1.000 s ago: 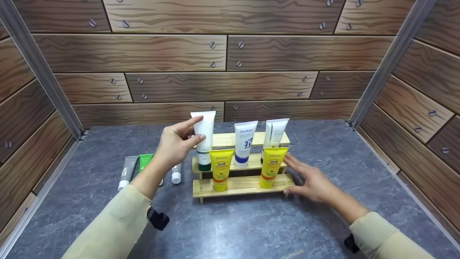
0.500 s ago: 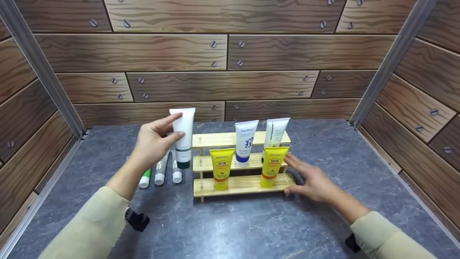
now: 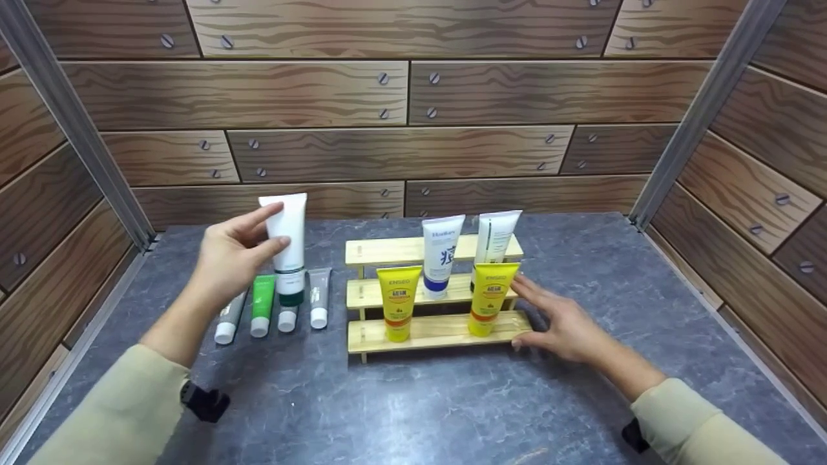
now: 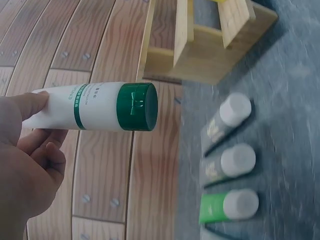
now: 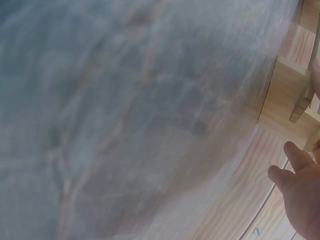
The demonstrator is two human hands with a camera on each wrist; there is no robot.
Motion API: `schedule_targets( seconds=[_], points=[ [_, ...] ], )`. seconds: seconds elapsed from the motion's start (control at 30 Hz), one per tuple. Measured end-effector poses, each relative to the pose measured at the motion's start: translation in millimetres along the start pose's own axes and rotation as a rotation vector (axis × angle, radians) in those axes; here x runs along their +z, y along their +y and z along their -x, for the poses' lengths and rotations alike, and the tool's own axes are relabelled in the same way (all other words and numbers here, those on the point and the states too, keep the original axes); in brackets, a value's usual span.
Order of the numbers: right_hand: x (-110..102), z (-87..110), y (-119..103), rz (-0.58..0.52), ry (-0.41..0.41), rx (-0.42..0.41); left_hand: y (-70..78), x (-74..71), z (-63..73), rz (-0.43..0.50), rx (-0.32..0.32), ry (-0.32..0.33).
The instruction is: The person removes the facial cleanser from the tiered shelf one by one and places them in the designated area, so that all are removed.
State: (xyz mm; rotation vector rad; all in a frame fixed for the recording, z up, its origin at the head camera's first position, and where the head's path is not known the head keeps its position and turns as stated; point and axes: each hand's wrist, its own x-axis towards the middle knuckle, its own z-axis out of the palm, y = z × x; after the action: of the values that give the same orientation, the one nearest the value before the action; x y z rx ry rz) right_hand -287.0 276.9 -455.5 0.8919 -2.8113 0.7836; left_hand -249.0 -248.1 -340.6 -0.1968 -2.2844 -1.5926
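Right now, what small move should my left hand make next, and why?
Your left hand holds the white squeeze tube with a dark green cap off the grey marbled tabletop. In the head view it covers part of a white-capped grey tube, lying beside a white-capped green tube. So perhaps shift it left, clear of the lying tubes: lowering straight down might knock them.
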Motion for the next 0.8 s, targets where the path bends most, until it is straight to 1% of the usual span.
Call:
schedule_targets(
  seconds=[0.13,0.3,0.53,0.7,0.8],
  points=[
    [0,0.2,0,0.005,-0.006,0.008,-3.2,-14.4,1.2,-0.014,-0.004,0.010],
    [0,0.1,-1,0.009,-0.015,0.022,-7.9,-33.6,3.4,-0.068,-0.005,0.003],
    [0,0.8,-1,-0.001,-0.014,0.023,-18.1,-58.1,6.8,-0.140,-0.016,0.023],
    [0,0.0,-1,0.001,-0.016,0.029,-24.1,-74.2,9.4,-0.232,-0.055,0.036],
    [0,-0.2,-1,-0.002,-0.014,0.033,-27.1,-81.8,10.4,-0.254,-0.088,0.037]
  ],
)
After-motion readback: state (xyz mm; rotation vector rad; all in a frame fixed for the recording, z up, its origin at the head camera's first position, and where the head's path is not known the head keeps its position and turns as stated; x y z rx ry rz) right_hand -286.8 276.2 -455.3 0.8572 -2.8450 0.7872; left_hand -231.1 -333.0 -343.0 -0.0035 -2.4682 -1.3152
